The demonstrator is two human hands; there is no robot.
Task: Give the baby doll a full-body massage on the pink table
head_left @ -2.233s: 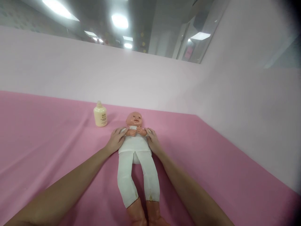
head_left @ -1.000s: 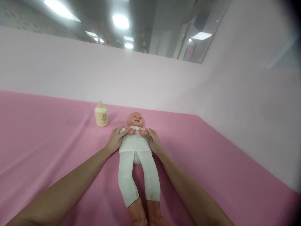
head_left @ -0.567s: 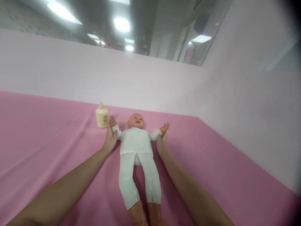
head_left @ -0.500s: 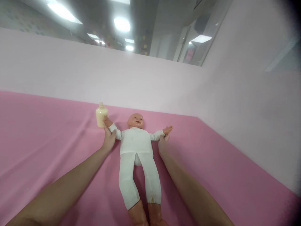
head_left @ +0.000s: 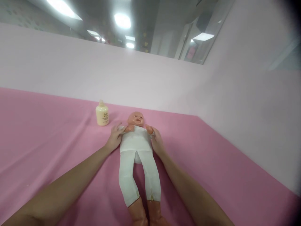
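Observation:
A baby doll (head_left: pixel 136 141) in a white top and white trousers lies on its back, head toward the wall. Both its arms are folded in over its chest. My left hand (head_left: pixel 115 137) is closed around the doll's arm on the left side, fingers partly spread behind it. On the other side, my right hand (head_left: pixel 157 141) grips the doll's other arm near its hand; some of my fingers are hidden. Beyond my left hand stands a pale yellow pump bottle (head_left: pixel 102 115) with dark print, upright and apart from the doll.
Beneath the doll is a pink padded surface (head_left: pixel 51 131) with creases on the left. A pale wall (head_left: pixel 105 75) rises behind it and turns a corner at the right. Above it, a glossy mirror-like panel (head_left: pixel 141 31) shows ceiling lights.
Both my hands have moved inward, bringing the doll's arms from spread wide to folded over its chest. The bottle's label is now uncovered.

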